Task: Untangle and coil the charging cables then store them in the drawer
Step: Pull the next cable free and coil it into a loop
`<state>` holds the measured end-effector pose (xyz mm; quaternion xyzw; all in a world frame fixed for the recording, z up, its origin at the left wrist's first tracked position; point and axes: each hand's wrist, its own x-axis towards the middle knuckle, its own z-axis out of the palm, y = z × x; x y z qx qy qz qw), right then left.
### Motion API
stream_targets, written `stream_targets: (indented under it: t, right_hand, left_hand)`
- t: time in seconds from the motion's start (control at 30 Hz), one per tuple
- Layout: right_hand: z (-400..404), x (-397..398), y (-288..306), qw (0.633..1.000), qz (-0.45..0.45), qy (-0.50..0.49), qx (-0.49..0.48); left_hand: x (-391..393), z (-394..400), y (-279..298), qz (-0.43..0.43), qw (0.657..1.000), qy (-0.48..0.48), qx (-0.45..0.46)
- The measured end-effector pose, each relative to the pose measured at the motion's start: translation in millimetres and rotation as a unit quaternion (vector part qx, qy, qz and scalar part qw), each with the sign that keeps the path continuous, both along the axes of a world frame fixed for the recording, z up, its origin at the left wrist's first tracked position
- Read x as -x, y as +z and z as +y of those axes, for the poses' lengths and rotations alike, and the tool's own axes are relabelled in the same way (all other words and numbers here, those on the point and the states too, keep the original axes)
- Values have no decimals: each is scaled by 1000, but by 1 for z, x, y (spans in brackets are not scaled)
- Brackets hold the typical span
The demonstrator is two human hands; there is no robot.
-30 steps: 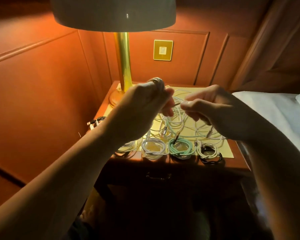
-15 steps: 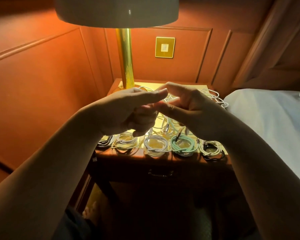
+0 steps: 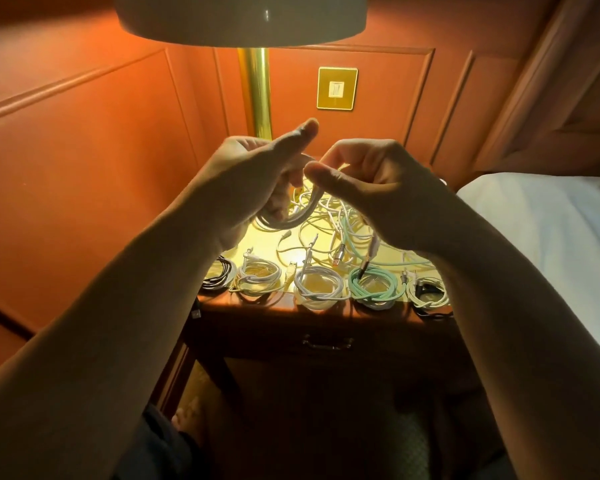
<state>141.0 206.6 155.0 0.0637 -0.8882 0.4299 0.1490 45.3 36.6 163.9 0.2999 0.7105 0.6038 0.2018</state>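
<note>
Bare forearms (no sleeves), dark shorts [image 3: 160,448], bare foot [image 3: 187,422]

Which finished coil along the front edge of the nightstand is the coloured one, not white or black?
The mint-green coil, second from the right end of the row. Its neighbours are white; the far-left coil is black and white.

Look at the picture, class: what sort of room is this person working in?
Probably a bedroom, perhaps in a hotel. A nightstand with a drawer stands beside a white bed, under a brass lamp, with wood-panelled walls behind.
</note>
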Motion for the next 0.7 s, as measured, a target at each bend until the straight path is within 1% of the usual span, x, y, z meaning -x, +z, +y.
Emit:
stream_targets:
  t: [0.07, 0.13, 0.2, 0.27, 0.37, 0.43, 0.53, 0.6, 0.67, 0.7]
  right_hand:
    - [0, 1, 1, 1000, 6, -4, -8]
    - [0, 1, -1, 1000, 4, -3, -25]
    - [0, 3, -4, 999, 7, -6, -52]
    - [3, 4, -4, 997, 21, -12, -76]
    - [12, 3, -2, 994, 31, -26, -97]
    - [19, 0, -4, 995, 12, -22, -98]
    - [31, -6, -8, 990, -79, -4, -115]
    - [38, -9, -15, 984, -117, -31, -130]
    - [41, -8, -24, 986, -126, -50, -92]
    - [42, -6, -28, 990, -127, -41, -46]
  left_hand:
    - [8, -2, 1, 28, 1000, -9, -2]
    - [13, -8, 2, 34, 998, -47, 21]
    - [17, -10, -2, 49, 996, -60, 48]
    - [17, -9, -6, 63, 994, -53, 76]
    - [20, -11, -8, 69, 994, -36, 80]
    - [26, -15, -9, 39, 997, -22, 63]
    - [30, -19, -17, -29, 999, -19, 36]
    - [29, -17, -23, -66, 997, -27, 24]
    - [29, -13, -27, -90, 995, -37, 14]
    - [28, -11, -28, -105, 994, -42, 6]
